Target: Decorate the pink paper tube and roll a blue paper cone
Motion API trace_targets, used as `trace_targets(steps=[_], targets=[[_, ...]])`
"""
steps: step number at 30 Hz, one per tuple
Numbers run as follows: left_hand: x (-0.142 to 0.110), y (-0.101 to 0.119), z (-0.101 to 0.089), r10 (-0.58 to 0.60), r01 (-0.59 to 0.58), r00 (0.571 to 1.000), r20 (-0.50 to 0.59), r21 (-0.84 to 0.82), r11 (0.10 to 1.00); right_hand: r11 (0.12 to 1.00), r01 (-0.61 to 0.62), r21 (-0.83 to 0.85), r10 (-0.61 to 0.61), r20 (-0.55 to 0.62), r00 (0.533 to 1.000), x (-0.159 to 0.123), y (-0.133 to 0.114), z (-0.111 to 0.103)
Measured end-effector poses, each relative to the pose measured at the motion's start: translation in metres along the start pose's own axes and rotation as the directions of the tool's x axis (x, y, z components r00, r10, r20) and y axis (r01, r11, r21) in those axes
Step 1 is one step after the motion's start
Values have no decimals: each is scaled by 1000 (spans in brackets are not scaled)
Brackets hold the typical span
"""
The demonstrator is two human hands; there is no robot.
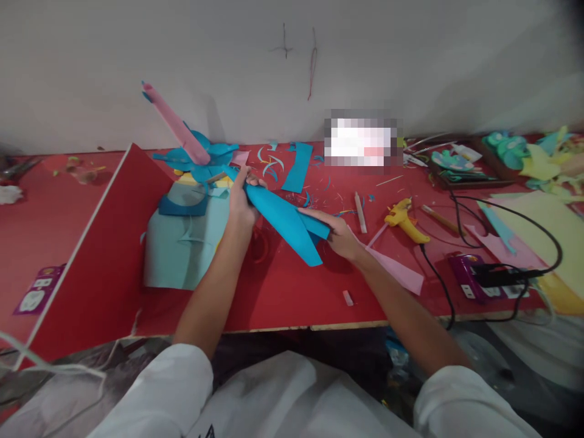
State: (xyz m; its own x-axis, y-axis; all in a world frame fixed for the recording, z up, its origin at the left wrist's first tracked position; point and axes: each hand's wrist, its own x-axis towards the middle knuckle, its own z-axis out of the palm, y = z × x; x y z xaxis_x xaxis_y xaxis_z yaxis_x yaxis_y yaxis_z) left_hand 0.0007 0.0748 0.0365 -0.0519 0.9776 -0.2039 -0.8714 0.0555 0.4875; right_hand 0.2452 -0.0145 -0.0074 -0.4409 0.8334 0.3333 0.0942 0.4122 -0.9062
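Purple-and-white printed pack (41, 289) at left and boxy purple carton (462, 272) at right, their lettering too blurred to read, flank a person's work at a red tabletop (292, 304). Held over its middle, a long, bright-blue, paper-like sheet (283, 219), folded over on itself with its lower end splayed into two flaps, slants between both hands: the left hand (244, 196) is curled around the upper end, while the right hand (341, 236) clasps the shorter flap, thumb hidden.
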Motion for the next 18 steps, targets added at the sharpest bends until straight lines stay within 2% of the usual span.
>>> trace_targets(steps=[6,11,14,18], targets=[[-4,7,5,53,-52,998,37,-41,998,988,-81,134,94,-92,991,2,4,-4],[-6,12,8,83,-80,996,45,-61,995,937,-167,305,201,-84,976,2,3,-1],[-8,15,10,88,-86,995,36,-56,995,929,-180,324,213,-68,975,3,2,0],[-11,18,15,86,-86,996,1,-15,996,951,-169,260,191,-64,979,3,0,-3]])
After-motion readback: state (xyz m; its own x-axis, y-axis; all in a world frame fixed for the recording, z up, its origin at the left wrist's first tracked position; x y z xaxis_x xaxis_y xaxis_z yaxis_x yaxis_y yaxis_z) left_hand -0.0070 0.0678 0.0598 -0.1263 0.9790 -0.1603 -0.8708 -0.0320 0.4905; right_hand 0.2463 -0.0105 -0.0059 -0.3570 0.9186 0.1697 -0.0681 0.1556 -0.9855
